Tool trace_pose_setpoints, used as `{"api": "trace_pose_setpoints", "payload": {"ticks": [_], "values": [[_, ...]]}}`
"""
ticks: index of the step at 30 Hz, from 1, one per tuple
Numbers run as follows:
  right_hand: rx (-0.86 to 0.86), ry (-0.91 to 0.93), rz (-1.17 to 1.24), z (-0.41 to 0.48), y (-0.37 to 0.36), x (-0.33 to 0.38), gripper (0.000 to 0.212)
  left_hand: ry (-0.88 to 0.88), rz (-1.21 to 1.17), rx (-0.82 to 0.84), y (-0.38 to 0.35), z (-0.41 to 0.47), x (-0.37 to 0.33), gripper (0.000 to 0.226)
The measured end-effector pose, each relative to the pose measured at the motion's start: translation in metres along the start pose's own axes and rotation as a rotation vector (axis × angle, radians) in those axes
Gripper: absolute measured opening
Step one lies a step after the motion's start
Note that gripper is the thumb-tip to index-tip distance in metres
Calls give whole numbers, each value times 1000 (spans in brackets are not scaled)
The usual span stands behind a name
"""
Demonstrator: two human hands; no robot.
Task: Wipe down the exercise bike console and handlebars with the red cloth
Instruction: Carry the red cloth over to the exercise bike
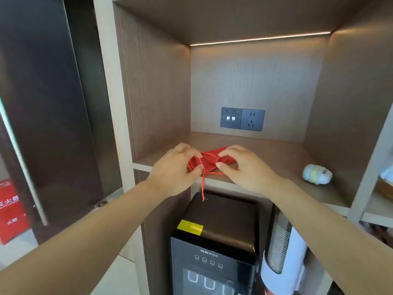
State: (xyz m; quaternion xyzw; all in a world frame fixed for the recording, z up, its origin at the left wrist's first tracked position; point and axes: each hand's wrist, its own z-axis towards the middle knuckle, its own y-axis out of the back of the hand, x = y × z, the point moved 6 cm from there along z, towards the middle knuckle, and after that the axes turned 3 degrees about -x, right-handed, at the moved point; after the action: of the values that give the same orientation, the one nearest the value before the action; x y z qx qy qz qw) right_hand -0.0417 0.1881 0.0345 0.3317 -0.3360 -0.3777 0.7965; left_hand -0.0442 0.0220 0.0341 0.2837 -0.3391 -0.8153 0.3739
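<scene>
Both forearms are showing bare up from the fingers, no sleeves reaching them; left hand and right hand are wearing nothing.

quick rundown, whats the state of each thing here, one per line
red cloth: bunched on the shelf edge, a loose thread dangling down
left hand: pinching the cloth's left side
right hand: pinching the cloth's right side
cabinet door: swung open
wall socket: nothing plugged in
light strip: lit
cup dispenser: stacked with cups
</scene>
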Motion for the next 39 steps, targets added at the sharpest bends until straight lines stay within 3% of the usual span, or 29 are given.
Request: {"api": "trace_pose_setpoints", "payload": {"ticks": [6, 9, 16, 21, 24, 27, 31, 39], "values": [[134, -76, -33, 13, -16, -19, 44, 88, -10, 159, -21, 15, 10, 43], [177, -57, -37, 13, -23, -21, 40, 89, 19, 223, -29, 15, 12, 39], [88, -46, 43, 14, -15, -13, 20, 51, -2, 138, -19, 5, 17, 17], [152, -50, 30, 23, -35, 3, 37, 49, -36, 90, -3, -18, 25, 24], [183, -73, 0, 27, -41, 10, 30, 72, -10, 72, 8, -32, 37, 35], [137, -101, -20, 30, -37, 16, 7, 119, 8, 66, 21, -44, 49, 40], [61, -68, 31, 26, -35, 38, 13, 152, 14, 56, 38, -67, 64, 40], [83, 105, 65, 6, -70, 146, 11, 301, 0, 8, 99, -151, 109, 39]]}}
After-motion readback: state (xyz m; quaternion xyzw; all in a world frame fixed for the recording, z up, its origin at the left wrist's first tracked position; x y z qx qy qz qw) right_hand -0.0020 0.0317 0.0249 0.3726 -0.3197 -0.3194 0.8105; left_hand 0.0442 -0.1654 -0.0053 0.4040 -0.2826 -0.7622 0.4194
